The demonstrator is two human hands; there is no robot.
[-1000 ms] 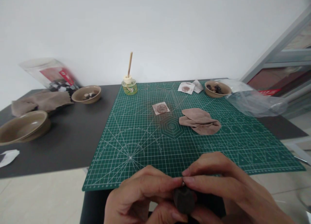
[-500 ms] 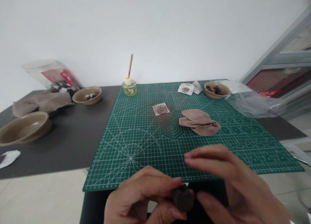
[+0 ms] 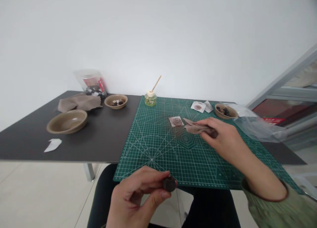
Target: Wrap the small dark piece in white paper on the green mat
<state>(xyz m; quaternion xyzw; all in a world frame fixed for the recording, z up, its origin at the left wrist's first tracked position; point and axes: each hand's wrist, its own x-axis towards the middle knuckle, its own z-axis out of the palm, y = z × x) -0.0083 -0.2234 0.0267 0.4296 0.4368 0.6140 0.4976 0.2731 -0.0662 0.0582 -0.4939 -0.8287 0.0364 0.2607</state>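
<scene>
Your hands are apart. Your left hand (image 3: 135,195) pinches a dark brown rounded lump (image 3: 169,184) at the near edge of the green gridded cutting mat (image 3: 148,158). Your right hand (image 3: 220,137) clamps a fold of thin beige fabric (image 3: 198,129) right of the mat's middle. A tan ceramic bowl (image 3: 66,121) sits on the dark grey surface (image 3: 104,145) left of the mat. The red label on the clear plastic bag (image 3: 90,81) at the surface's back left is too small to read.

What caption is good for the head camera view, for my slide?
Left hand pinches a dark lump; right hand rests on a tan cloth on a green cutting mat.
</scene>
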